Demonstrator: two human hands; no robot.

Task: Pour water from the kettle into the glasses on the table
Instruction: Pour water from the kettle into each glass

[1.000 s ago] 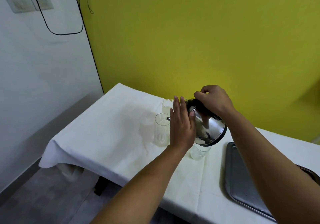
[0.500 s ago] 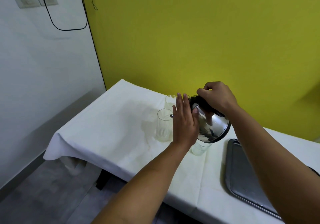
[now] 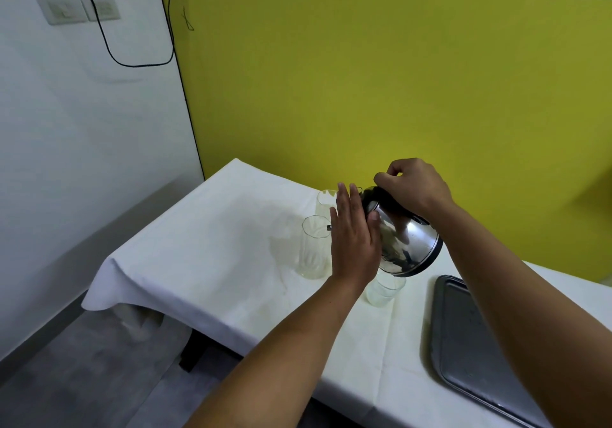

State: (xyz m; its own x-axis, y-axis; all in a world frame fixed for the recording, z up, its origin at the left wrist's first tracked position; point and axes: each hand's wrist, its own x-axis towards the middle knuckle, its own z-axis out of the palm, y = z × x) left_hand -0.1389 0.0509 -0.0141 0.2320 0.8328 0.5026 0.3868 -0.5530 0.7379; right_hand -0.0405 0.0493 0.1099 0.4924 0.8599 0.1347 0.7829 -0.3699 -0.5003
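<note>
Standing along a yellow wall (image 3: pixel 364 80), a white-clothed table (image 3: pixel 205 262); lying at its right end, a grey tray (image 3: pixel 470 345). Trailing down the white wall (image 3: pixel 82 146) at left, a black cable (image 3: pixel 109 46) below some switches (image 3: pixel 66 7). Showing on the cloth around the glasses, a faint damp stain (image 3: pixel 281 245).

Tipping over the table now, the steel kettle (image 3: pixel 407 245), spout end toward the left, base swung up to the right. Closing tight around its black handle, the right hand (image 3: pixel 414 189). Pressing flat against the kettle's near side, the left hand (image 3: pixel 354 245), fingers straight and together, gripping nothing (just steadying) and blocking the spout from view.

Standing upright just left of that palm, a tall glass (image 3: pixel 313 248); looking empty, though hard telling. Peeking out behind it, a second glass (image 3: pixel 324 202), partly hidden by the fingertips. Sitting under the kettle's base, a short glass (image 3: pixel 384 290), contents not readable.
</note>
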